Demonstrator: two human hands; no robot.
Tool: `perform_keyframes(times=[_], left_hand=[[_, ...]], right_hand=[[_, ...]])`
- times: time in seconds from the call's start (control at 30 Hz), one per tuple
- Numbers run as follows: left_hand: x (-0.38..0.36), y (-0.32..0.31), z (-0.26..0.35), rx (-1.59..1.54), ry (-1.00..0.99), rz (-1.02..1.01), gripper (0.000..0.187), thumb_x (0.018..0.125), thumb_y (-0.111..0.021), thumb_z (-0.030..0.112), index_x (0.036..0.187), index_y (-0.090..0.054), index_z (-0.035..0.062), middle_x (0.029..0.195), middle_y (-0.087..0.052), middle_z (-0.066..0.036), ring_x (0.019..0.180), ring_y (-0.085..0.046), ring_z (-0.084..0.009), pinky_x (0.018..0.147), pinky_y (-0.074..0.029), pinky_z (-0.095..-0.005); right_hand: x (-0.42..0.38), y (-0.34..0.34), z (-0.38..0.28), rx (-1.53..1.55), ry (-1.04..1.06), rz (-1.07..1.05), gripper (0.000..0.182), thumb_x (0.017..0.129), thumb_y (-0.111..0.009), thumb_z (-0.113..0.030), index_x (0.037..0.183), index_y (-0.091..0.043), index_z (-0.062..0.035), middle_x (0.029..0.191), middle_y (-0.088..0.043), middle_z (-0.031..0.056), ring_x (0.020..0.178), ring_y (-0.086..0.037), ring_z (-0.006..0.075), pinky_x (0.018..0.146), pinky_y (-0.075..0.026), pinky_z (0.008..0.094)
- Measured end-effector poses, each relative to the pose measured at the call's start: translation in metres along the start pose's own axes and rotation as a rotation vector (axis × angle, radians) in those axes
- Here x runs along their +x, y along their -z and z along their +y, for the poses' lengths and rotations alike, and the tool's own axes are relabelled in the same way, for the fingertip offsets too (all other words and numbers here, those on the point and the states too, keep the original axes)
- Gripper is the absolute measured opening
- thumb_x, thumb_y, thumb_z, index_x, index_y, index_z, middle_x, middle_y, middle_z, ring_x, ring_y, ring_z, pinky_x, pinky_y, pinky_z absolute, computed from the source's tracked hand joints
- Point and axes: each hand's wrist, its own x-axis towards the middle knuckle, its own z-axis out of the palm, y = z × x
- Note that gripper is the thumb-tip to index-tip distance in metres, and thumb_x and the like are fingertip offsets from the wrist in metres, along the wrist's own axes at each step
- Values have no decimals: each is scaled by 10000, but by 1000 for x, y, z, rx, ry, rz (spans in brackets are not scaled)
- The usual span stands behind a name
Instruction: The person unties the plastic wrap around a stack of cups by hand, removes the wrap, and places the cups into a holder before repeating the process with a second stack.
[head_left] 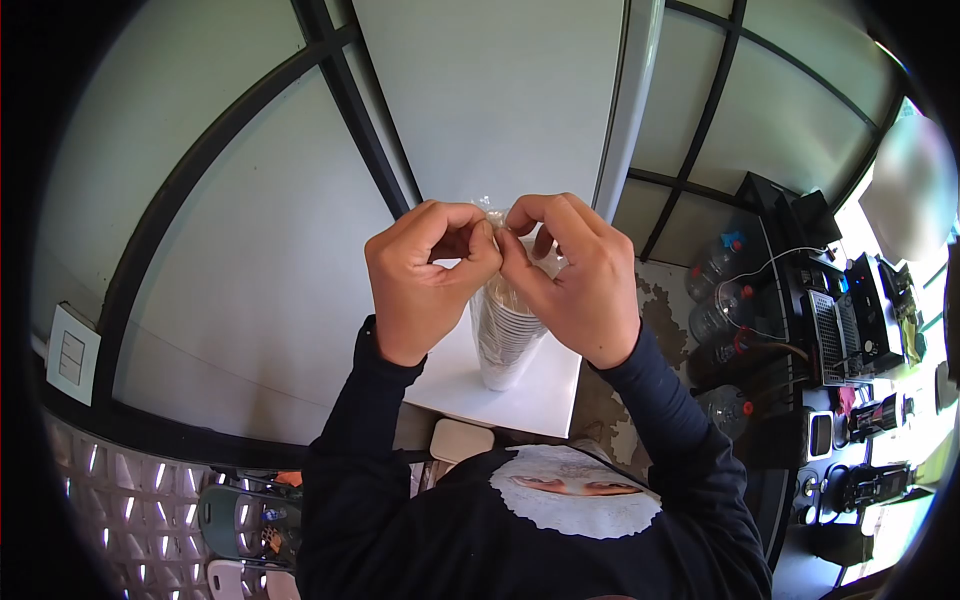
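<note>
A tall stack of white disposable cups stands upright on a white surface in front of me. Clear plastic wrapping surrounds the stack and gathers above it. My left hand pinches this wrapping at the top, thumb and index finger pressed together. Close beside it, my right hand also grips the wrapping, its thumb and index finger almost touching the left fingertips. The fingers hide part of the stack's upper end.
Behind the stack rises a tall white panel. Several large clear bottles stand on the floor at right, beside a black counter with appliances. A wall switch is at left. Chairs are at lower left.
</note>
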Motion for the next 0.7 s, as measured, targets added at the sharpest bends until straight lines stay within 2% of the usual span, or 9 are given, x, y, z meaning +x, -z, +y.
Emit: perform_keyframes(times=[0.17, 0.23, 0.33, 0.47, 0.5, 0.53, 0.6, 0.63, 0.7], left_hand=[[-2, -1, -1, 12, -62, -22, 119, 796, -714, -90, 879, -669, -18, 780, -688, -62, 707, -727, -142, 676, -598, -260], [-4, 0, -2, 24, -82, -35, 121, 795, -716, -91, 879, -669, -18, 783, -688, -65, 709, -728, -145, 678, -599, -262], [-4, 1, -7, -25, -45, -80, 88, 846, -677, -85, 914, -673, -30, 814, -683, -48, 714, -676, -97, 700, -593, -249], [-6, 1, -16, -308, 262, -77, 37, 878, -684, -34, 915, -678, -38, 796, -676, -20, 730, -677, -87, 706, -605, -258], [-7, 1, -17, -451, 404, -85, 36, 903, -675, -14, 920, -677, -45, 802, -670, -6, 731, -651, -67, 719, -607, -258], [-7, 2, -18, -450, 403, -82, 36, 903, -675, -14, 920, -677, -45, 802, -670, -6, 731, -651, -67, 719, -607, -258], [-7, 5, -18, -618, 563, -104, 56, 930, -663, 5, 924, -680, -48, 798, -658, 10, 722, -598, -41, 692, -571, -229], [-9, 5, -19, -618, 560, -102, 56, 930, -663, 5, 924, -680, -48, 798, -658, 10, 722, -598, -41, 692, -571, -229], [-13, 1, -23, -373, 329, -44, 48, 928, -670, 6, 927, -687, -38, 781, -652, 12, 713, -580, -33, 653, -518, -205]], right_hand=[[5, 3, 8, 65, -2, -65, 160, 856, -726, -133, 946, -644, -29, 841, -669, 97, 711, -682, 274, 636, -535, 368], [8, 5, 17, 251, -44, -199, 150, 868, -702, -118, 940, -627, -10, 842, -659, 136, 705, -664, 301, 652, -533, 380], [11, 6, 18, 221, -35, -262, 141, 860, -679, -98, 935, -605, -5, 806, -618, 147, 673, -620, 321, 635, -513, 406], [10, 1, 17, 5, 154, -173, 145, 831, -667, -76, 934, -582, -20, 806, -578, 122, 694, -581, 299, 653, -475, 404], [13, 3, 16, -102, 300, -187, 157, 817, -666, -73, 939, -577, -30, 815, -564, 114, 717, -569, 292, 668, -455, 394], [14, 5, 16, -209, 444, -199, 171, 803, -665, -69, 943, -571, -40, 825, -549, 106, 739, -557, 285, 683, -434, 385], [17, 10, 21, -183, 446, -236, 180, 800, -669, -73, 948, -571, -45, 837, -552, 96, 755, -554, 277, 698, -423, 373], [18, 13, 24, -162, 450, -271, 189, 797, -673, -76, 954, -571, -51, 850, -555, 85, 770, -552, 268, 713, -412, 361], [11, 10, 32, -98, 366, -298, 202, 802, -689, -84, 959, -567, -46, 868, -575, 83, 787, -574, 277, 722, -432, 371]])
